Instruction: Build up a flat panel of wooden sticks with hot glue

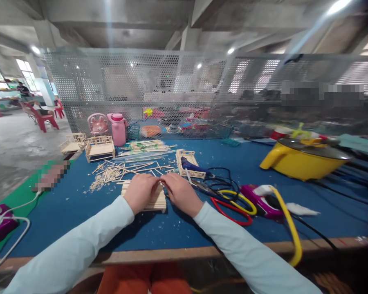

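Note:
A small slatted piece of pale wooden sticks (156, 203) rests on the blue table top, low and near the middle. My left hand (142, 192) lies over its left and upper part, fingers bent and closed around its far edge. At its right side is my right hand (181, 192), fingers bent together, the tips meeting those of the left at the piece's upper right corner. Whatever lies between the fingertips is too small to make out. Loose sticks and cut bits (110, 174) are scattered just beyond my left hand.
Small stick-built furniture pieces (100, 148) stand at the back left by a pink flask (119, 130). A blue glue gun (192, 165) lies on another stick frame. Right of my hands are red-handled and yellow-handled tools (236, 210), cables, a purple power strip (260, 202) and a yellow pot (305, 161).

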A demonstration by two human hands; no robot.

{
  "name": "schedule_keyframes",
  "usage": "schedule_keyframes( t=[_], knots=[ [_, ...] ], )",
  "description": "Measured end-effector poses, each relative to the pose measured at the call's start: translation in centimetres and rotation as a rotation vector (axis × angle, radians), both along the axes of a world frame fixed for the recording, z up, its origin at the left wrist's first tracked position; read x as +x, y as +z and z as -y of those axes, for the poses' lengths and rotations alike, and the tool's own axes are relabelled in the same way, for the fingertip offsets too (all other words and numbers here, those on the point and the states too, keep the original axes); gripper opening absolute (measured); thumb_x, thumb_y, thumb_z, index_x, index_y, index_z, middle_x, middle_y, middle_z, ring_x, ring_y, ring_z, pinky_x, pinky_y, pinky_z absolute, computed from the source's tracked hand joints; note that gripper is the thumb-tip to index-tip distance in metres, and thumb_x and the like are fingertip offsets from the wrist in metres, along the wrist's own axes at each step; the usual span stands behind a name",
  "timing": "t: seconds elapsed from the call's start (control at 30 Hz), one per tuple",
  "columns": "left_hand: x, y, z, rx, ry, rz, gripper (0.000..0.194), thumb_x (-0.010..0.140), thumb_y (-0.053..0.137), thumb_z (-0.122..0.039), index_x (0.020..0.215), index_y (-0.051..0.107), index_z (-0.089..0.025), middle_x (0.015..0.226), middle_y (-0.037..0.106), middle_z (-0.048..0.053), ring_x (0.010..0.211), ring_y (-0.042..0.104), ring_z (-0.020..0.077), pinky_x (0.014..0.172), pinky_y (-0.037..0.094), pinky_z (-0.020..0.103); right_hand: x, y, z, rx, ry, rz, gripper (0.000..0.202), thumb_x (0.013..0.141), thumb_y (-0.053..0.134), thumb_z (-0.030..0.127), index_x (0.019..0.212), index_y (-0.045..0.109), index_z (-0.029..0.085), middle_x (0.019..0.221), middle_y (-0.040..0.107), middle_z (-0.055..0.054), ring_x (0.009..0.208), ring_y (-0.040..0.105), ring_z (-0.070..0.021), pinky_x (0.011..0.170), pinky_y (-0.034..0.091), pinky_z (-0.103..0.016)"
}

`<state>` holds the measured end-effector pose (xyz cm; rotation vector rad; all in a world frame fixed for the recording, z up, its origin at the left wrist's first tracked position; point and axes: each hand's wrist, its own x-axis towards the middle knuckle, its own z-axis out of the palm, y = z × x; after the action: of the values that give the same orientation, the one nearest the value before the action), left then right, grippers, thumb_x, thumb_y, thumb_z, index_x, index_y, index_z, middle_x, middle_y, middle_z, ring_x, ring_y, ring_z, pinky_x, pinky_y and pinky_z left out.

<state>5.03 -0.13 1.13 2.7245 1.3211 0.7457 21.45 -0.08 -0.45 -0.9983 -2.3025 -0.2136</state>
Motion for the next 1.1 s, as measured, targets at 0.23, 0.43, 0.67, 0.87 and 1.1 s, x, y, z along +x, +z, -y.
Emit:
schedule_keyframes(
  t=[0.23, 0.43, 0.67, 0.87, 1.1],
  knots=[
    [-0.6, -0.3, 0.4, 0.010, 0.015, -0.002, 0.028, 0.087, 0.038, -0.017, 0.082, 0.065, -0.015, 0.080, 0.066, 0.011, 0.078, 0.060, 0.0202, 0.071, 0.045, 0.030, 0.6, 0.5, 1.4, 0.040, -0.001, -0.031, 0.021, 0.089, 0.039, 0.019, 0.101, 0.056, 0.016, 0.103, 0.062, -0.012, 0.100, 0.054, -0.0214, 0.085, 0.045, -0.038],
    [-1.7, -0.2, 0.1, 0.017, 0.062, 0.078, 0.030, 0.089, 0.037, -0.023, 0.086, 0.066, -0.016, 0.084, 0.067, 0.010, 0.081, 0.061, 0.0213, 0.075, 0.045, 0.032, 5.8, 0.9, 4.7, -0.113, -0.458, -0.099, 0.021, 0.087, 0.041, 0.029, 0.073, 0.052, 0.019, 0.066, 0.060, -0.004, 0.062, 0.057, -0.0174, 0.059, 0.043, -0.029],
    [-1.5, -0.6, 0.5, 0.043, 0.015, 0.161, 0.028, 0.088, 0.038, -0.023, 0.092, 0.065, -0.015, 0.088, 0.068, 0.010, 0.086, 0.061, 0.0214, 0.078, 0.046, 0.032, 4.8, 0.3, 5.5, -0.365, -0.640, 0.286, 0.027, 0.084, 0.048, 0.037, 0.062, 0.050, 0.021, 0.062, 0.064, -0.003, 0.059, 0.061, -0.0188, 0.049, 0.032, -0.026],
    [-2.2, -0.5, -0.1, 0.126, -0.015, 0.237, 0.026, 0.088, 0.040, -0.023, 0.090, 0.065, -0.015, 0.085, 0.068, 0.009, 0.081, 0.061, 0.0192, 0.075, 0.048, 0.030, 3.8, 1.2, 7.1, -0.298, -0.762, 0.323, 0.016, 0.086, 0.040, 0.021, 0.083, 0.055, 0.017, 0.063, 0.066, -0.008, 0.055, 0.063, -0.0206, 0.044, 0.028, -0.026],
    [-2.2, 0.3, 1.2, 0.325, -0.281, 0.522, 0.019, 0.086, 0.044, -0.018, 0.089, 0.062, -0.016, 0.087, 0.066, 0.010, 0.083, 0.060, 0.0168, 0.075, 0.049, 0.029, 3.6, 5.0, 9.2, -0.330, -0.499, -0.503, 0.020, 0.078, 0.053, 0.040, 0.085, 0.053, 0.021, 0.069, 0.063, -0.002, 0.058, 0.058, -0.0155, 0.051, 0.041, -0.024]
  ],
)
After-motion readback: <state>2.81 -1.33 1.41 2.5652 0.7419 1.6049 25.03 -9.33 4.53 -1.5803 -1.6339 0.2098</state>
